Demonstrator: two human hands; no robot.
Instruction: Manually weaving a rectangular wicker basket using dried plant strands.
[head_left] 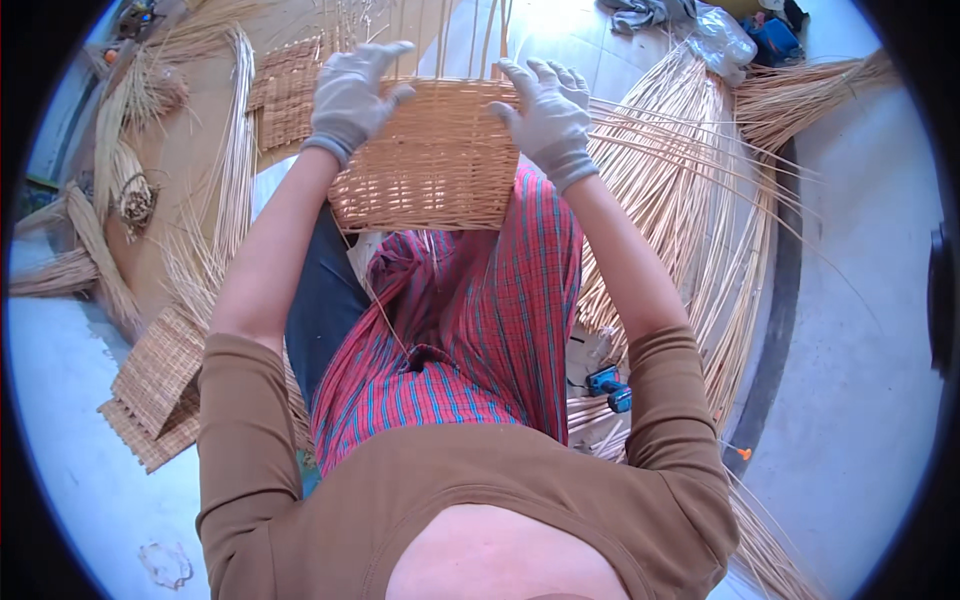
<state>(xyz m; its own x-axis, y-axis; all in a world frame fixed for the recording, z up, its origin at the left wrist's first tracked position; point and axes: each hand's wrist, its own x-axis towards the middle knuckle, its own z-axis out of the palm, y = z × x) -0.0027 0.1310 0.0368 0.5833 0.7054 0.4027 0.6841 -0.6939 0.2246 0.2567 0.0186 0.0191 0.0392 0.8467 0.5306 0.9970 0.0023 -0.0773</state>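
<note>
Both my hands wear pale gloves. My left hand is at the upper left corner of a woven cane basket piece, fingers stretched out and thumb apart. My right hand is at the upper right corner, fingers apart and loosely curved, thumb over the weave. Long upright cane stakes rise from its top edge between my hands. The piece stands across my legs in checked red cloth, and a loose strand hangs below it.
Bundles of long cane lie at right, more strands at left. Woven mats lie at lower left and upper left. A blue power tool is beside my right thigh. A plastic bag and grey cloth are at upper right.
</note>
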